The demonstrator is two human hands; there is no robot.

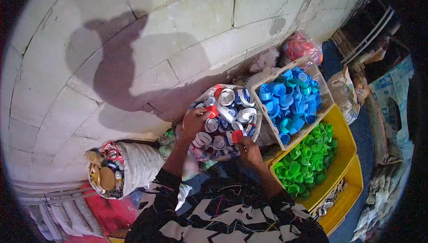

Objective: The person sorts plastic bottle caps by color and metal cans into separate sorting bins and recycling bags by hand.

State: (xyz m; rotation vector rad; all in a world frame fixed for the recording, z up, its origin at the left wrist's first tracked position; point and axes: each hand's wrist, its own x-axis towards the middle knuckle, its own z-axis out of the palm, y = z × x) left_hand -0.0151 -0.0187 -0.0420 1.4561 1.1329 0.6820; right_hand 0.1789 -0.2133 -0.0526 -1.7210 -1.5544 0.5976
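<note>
Above a heap of round white-and-blue pieces (pixel 228 113), the left hand (pixel 195 120) pinches a bright-red, seemingly plastic piece (pixel 212 112) rightward; the right hand (pixel 249 150), grip narrow, holds a rounded red disc (pixel 237 136) up and leftward.

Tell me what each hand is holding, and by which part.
The left hand pinches a red plastic piece by its left edge; the right hand holds a rounded red piece by its lower edge.
</note>
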